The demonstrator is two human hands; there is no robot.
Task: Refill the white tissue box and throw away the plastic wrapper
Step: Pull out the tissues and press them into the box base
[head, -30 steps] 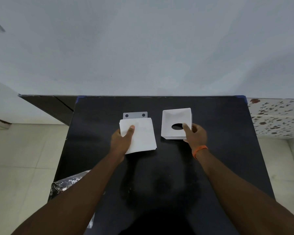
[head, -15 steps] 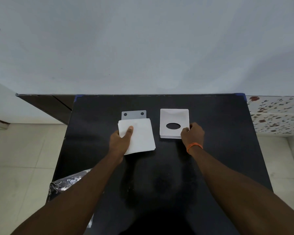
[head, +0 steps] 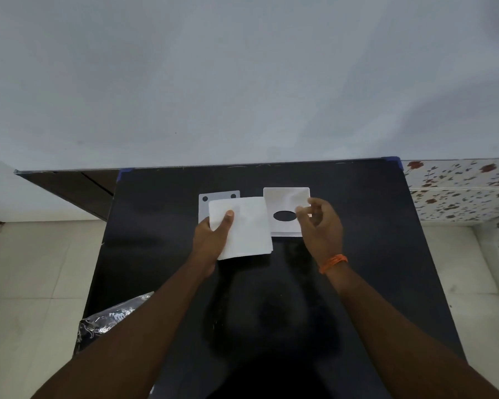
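Left hand (head: 213,240) was clamped on the stack of white tissues (head: 242,228), with the thumb pressed on top near the stack's upper left corner and the other fingers hidden under it. The stack sat at the centre of the frame, above the black desk (head: 372,254), and I could not tell if its lower edge rested on the desk or was lifted a little. Its longer side ran from the upper part of the frame down toward the person, slightly tilted. The white tissue box (head: 285,200) lay just to the right of the stack, almost touching its right edge, with the oval opening (head: 284,216) showing. Right hand (head: 321,223) hovered over the right part of the box, the fingers curled loosely and a little apart, and they seemed to grip nothing. So the box was nearer to the right hand, and the tissues had to travel a short way to the right to reach it. Behind the stack, a flat grey plate with two dark holes (head: 218,197) showed at its upper edge. The plastic wrapper (head: 110,318) lay at the lower left of the frame, at the desk's edge, well apart from both hands. Compared with the frame half a second earlier, the right hand had let go of the box's lower right corner and risen above it, while the left hand kept the same grip on the stack.
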